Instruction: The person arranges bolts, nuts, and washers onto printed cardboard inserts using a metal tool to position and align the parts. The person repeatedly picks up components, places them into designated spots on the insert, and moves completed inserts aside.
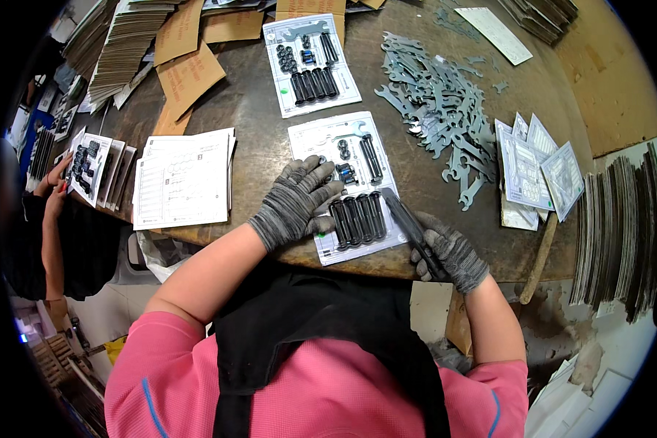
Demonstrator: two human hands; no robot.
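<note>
A blister card of hardware (323, 244) lies at the table's near edge in front of me. Under its clear plastic are black bolts (358, 219), smaller fittings and an open-end wrench (349, 133). My left hand (293, 201), in a grey knit glove, lies on the card's left side with fingers spread, hiding part of it. My right hand (449, 252), gloved too, is wrapped round a long black tool (409, 221) that looks like a stapler. The tool's tip is at the card's right edge; whether it touches the card I cannot tell.
Another hardware card (290, 102) lies beyond mine. Loose wrenches (445, 109) are heaped to the right, near printed packs (525, 171) and a wooden handle (540, 259). Printed sheets (182, 179) are stacked left. Another person's hands (57, 182) hold cards at far left. Cardboard (190, 73) is piled behind.
</note>
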